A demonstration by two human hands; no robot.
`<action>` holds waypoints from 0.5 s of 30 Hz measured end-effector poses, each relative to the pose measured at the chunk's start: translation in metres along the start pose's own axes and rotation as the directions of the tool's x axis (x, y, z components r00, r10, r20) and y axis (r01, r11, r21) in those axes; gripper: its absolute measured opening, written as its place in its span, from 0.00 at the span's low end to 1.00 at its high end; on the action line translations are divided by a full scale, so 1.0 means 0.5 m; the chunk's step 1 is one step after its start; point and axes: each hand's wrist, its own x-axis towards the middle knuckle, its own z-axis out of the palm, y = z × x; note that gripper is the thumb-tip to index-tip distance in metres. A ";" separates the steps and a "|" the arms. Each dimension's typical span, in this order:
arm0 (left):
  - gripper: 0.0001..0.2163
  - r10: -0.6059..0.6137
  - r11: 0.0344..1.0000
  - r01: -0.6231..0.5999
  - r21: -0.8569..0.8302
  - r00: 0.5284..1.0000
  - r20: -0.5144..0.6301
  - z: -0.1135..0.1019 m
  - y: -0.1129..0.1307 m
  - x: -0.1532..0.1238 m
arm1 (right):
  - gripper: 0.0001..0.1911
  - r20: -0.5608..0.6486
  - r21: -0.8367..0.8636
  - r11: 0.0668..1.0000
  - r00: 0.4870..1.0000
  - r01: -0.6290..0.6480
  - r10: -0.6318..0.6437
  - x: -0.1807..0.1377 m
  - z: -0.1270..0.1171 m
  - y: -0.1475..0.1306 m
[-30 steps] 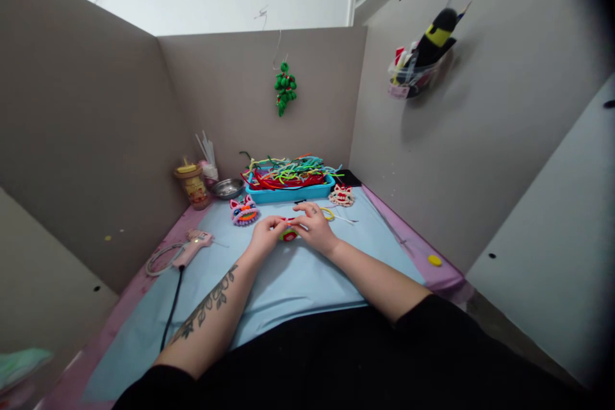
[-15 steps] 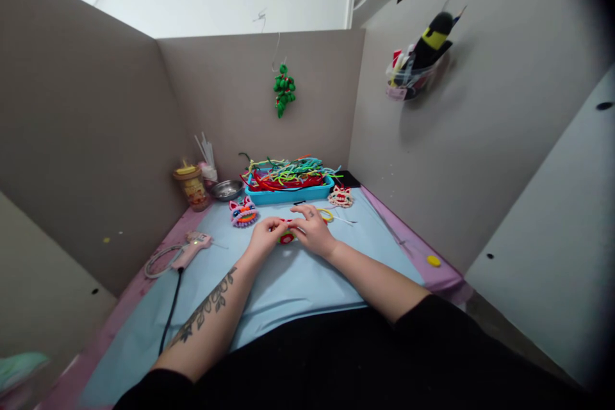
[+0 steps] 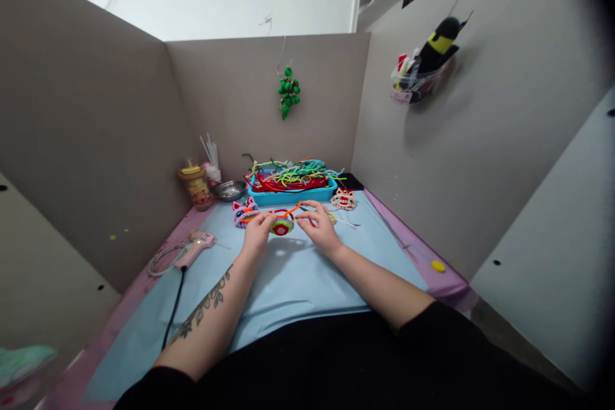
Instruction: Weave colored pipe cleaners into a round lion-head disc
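My left hand (image 3: pixel 258 234) pinches the edge of a round pipe-cleaner piece (image 3: pixel 281 226), ringed in grey and yellow-green around a red centre, and holds it just above the blue table cover. A red loop and an orange pipe cleaner (image 3: pixel 292 211) stick out from the top of it. On the right side, my right hand (image 3: pixel 319 229) has its thumb and a fingertip closed at the loose strands, its other fingers stretched out. Exactly which strand it grips is hard to see. Behind my left hand lies a purple pipe-cleaner animal face (image 3: pixel 245 210).
A blue tray (image 3: pixel 293 196) heaped with colourful pipe cleaners stands at the back. A pink glue gun (image 3: pixel 196 247) with its cord lies left. Nearby are a metal bowl (image 3: pixel 229 190), a lidded cup (image 3: pixel 196 189), a pale animal face (image 3: pixel 344 198) and a yellow disc (image 3: pixel 437 266).
My hands have moved apart, and the round piece now faces me more fully. The orange strand and red loop have come into view between them. The camera view has shifted slightly.
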 end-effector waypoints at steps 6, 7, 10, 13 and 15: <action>0.11 -0.044 0.999 0.045 -0.009 0.993 0.113 0.011 0.006 -0.010 | 0.10 0.116 0.195 0.971 0.986 -0.142 0.121 0.000 0.028 0.018; 0.11 -0.027 1.000 0.028 -0.004 0.993 0.118 0.012 0.006 -0.010 | 0.10 0.108 0.220 0.962 0.984 -0.163 0.142 0.001 0.031 0.022; 0.12 0.015 1.000 -0.018 0.023 0.993 0.114 0.013 0.002 -0.009 | 0.11 0.078 0.264 0.940 0.976 -0.215 0.201 0.002 0.035 0.034; 0.11 0.053 0.993 -0.064 0.097 0.992 0.112 0.012 0.001 -0.011 | 0.10 0.071 0.263 0.939 0.975 -0.223 0.212 0.002 0.035 0.037; 0.11 0.110 0.979 -0.125 0.159 0.989 0.103 0.011 0.003 -0.013 | 0.09 0.079 0.232 0.949 0.977 -0.213 0.199 0.001 0.032 0.032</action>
